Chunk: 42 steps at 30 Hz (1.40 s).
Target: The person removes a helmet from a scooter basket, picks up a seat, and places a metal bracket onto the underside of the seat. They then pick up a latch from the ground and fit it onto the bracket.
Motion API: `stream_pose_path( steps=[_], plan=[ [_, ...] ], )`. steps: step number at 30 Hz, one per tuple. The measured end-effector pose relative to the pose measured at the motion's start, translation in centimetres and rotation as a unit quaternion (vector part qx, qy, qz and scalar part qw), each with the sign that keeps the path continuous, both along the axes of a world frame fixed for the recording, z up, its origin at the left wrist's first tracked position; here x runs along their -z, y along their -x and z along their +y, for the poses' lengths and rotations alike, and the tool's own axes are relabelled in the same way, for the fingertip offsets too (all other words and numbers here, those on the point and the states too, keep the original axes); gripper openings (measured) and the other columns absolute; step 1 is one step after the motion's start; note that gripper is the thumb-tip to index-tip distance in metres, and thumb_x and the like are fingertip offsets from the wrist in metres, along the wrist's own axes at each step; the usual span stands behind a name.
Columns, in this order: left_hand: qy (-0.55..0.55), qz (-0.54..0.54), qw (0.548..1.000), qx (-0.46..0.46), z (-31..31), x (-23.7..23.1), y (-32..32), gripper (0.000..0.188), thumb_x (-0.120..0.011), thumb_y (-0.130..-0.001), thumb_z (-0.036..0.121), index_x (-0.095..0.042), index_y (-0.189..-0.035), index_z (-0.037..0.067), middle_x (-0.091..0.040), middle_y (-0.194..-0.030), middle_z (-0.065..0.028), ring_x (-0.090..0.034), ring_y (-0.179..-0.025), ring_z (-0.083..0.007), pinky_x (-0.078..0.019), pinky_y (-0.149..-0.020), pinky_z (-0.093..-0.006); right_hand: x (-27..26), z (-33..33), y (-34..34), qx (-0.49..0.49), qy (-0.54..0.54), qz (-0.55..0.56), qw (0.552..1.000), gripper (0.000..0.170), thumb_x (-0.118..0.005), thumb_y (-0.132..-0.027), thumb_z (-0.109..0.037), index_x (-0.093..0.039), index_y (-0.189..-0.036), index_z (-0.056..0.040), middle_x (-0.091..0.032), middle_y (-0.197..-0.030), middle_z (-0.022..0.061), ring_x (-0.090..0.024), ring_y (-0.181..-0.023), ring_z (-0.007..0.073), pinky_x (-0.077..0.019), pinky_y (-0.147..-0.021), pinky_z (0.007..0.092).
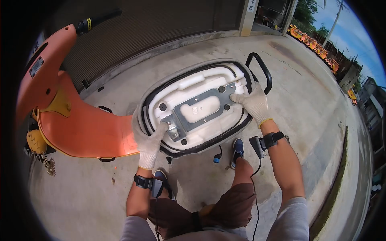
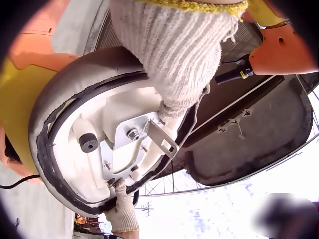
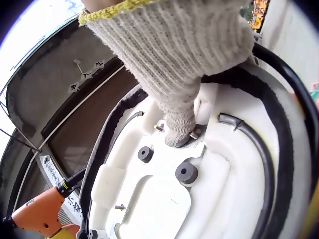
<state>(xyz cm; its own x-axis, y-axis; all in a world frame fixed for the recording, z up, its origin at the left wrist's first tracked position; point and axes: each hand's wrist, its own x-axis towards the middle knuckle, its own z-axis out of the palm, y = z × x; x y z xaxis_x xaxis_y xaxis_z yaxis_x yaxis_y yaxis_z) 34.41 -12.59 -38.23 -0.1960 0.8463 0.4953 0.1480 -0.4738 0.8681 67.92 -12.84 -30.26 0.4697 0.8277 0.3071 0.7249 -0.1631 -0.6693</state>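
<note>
While both hands (image 1: 149, 141) (image 1: 253, 103) grip the upturned seat (image 1: 193, 82), it partly hides the orange scooter body (image 1: 86, 130).

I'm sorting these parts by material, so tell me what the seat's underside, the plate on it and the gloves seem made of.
Underside: matte white, probably moulded plastic, by its smooth ridges.
Plate: grey metal, likely galvanised steel, by its dull sheen.
Gloves: off-white knit, perhaps cotton, by the ribbed cuffs.
</note>
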Motion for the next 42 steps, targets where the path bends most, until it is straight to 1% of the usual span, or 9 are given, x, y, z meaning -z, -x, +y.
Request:
stream_pose_path(
  steps=[9,14,18,21,26,30,32,36,42],
  plan=[
    [0.054,0.014,0.994,0.093,-11.0,-0.1,6.2,0.111,-0.091,-0.061,0.012,-0.024,-0.148,-0.003,-0.046,-0.139,-0.0166,-0.05,-0.128,-0.0278,-0.0428,-0.109,-0.0406,4.1,-13.5,5.7,-0.053,-0.114,0.239,0.963,0.073,-0.084,-0.062,0.001,-0.049,-0.126,0.0052,-0.064,-0.112,0.0108,-0.063,-0.101,0.0184,-0.0538,-0.083,0.0292],
    [0.13,0.124,0.969,0.173,-13.5,-0.5,8.9,0.122,-0.093,-0.057,0.008,-0.019,-0.154,-0.001,-0.048,-0.14,-0.0166,-0.05,-0.13,-0.0251,-0.0426,-0.11,-0.0395,10.6,-17.5,8.0,-0.03,-0.13,0.265,0.955,0.07,-0.084,-0.064,0.0,-0.05,-0.125,0.0036,-0.064,-0.108,0.0084,-0.061,-0.095,0.0163,-0.0524,-0.084,0.0302],
    [0.156,0.081,0.97,0.169,-15.1,1.7,10.0,0.107,-0.094,-0.06,0.012,-0.032,-0.146,-0.001,-0.054,-0.135,-0.0159,-0.055,-0.123,-0.023,-0.0465,-0.106,-0.0372,14.2,-19.6,9.4,0.04,-0.141,0.2,0.969,0.063,-0.085,-0.064,-0.002,-0.053,-0.118,0.0007,-0.064,-0.096,0.0027,-0.059,-0.085,0.0129,-0.0512,-0.078,0.0281],
    [0.157,0.079,0.972,0.159,-16.7,3.5,9.5,0.092,-0.092,-0.064,0.011,-0.039,-0.138,-0.001,-0.057,-0.131,-0.0152,-0.059,-0.118,-0.0218,-0.0483,-0.103,-0.037,15.5,-20.3,9.7,0.047,-0.14,0.287,0.947,0.053,-0.086,-0.062,-0.005,-0.054,-0.104,-0.0026,-0.055,-0.079,-0.0019,-0.051,-0.07,0.01,-0.0484,-0.066,0.0262],
    [0.262,0.017,0.951,0.16,-17.5,5.9,8.4,0.089,-0.09,-0.069,0.01,-0.037,-0.14,0.0,-0.057,-0.129,-0.0154,-0.058,-0.118,-0.0215,-0.0491,-0.101,-0.0369,20.1,-21.2,9.2,0.084,-0.064,0.227,0.968,0.057,-0.085,-0.061,-0.007,-0.055,-0.109,-0.0025,-0.059,-0.087,0.0003,-0.056,-0.077,0.0131,-0.0505,-0.073,0.0291],
    [0.179,0.136,0.959,0.175,-16.0,9.2,8.4,0.094,-0.09,-0.069,0.01,-0.034,-0.143,0.001,-0.057,-0.129,-0.0148,-0.057,-0.119,-0.022,-0.0492,-0.102,-0.0355,22.5,-21.1,10.1,0.164,0.047,0.23,0.958,0.073,-0.087,-0.061,-0.01,-0.053,-0.124,-0.0008,-0.066,-0.102,0.0051,-0.063,-0.092,0.0164,-0.0521,-0.085,0.0304],
    [0.215,0.082,0.955,0.187,-15.4,10.5,8.0,0.093,-0.088,-0.067,0.005,-0.034,-0.143,0.001,-0.056,-0.129,-0.0143,-0.057,-0.119,-0.0226,-0.0489,-0.102,-0.0351,23.8,-21.1,9.5,0.118,-0.008,0.261,0.958,0.071,-0.09,-0.06,-0.021,-0.056,-0.119,-0.0008,-0.069,-0.108,0.0114,-0.066,-0.095,0.0212,-0.0534,-0.085,0.0333],
    [0.317,0.061,0.925,0.2,-14.6,12.1,7.2,0.097,-0.087,-0.063,0.001,-0.033,-0.142,0.0,-0.056,-0.129,-0.0144,-0.057,-0.119,-0.0226,-0.0486,-0.102,-0.0352,22.8,-20.5,8.7,0.119,0.122,0.242,0.955,0.07,-0.09,-0.06,-0.024,-0.057,-0.118,-0.0026,-0.071,-0.1,0.0103,-0.068,-0.088,0.0218,-0.0551,-0.08,0.0341],
    [0.366,0.109,0.906,0.183,-13.6,15.5,6.3,0.095,-0.089,-0.059,0.004,-0.036,-0.139,0.001,-0.059,-0.124,-0.0149,-0.059,-0.116,-0.0224,-0.0507,-0.1,-0.0343,31.5,-19.0,4.9,0.021,0.201,0.246,0.948,0.066,-0.091,-0.061,-0.022,-0.061,-0.114,0.002,-0.071,-0.1,0.012,-0.069,-0.089,0.0215,-0.0551,-0.079,0.0332]
  ],
)
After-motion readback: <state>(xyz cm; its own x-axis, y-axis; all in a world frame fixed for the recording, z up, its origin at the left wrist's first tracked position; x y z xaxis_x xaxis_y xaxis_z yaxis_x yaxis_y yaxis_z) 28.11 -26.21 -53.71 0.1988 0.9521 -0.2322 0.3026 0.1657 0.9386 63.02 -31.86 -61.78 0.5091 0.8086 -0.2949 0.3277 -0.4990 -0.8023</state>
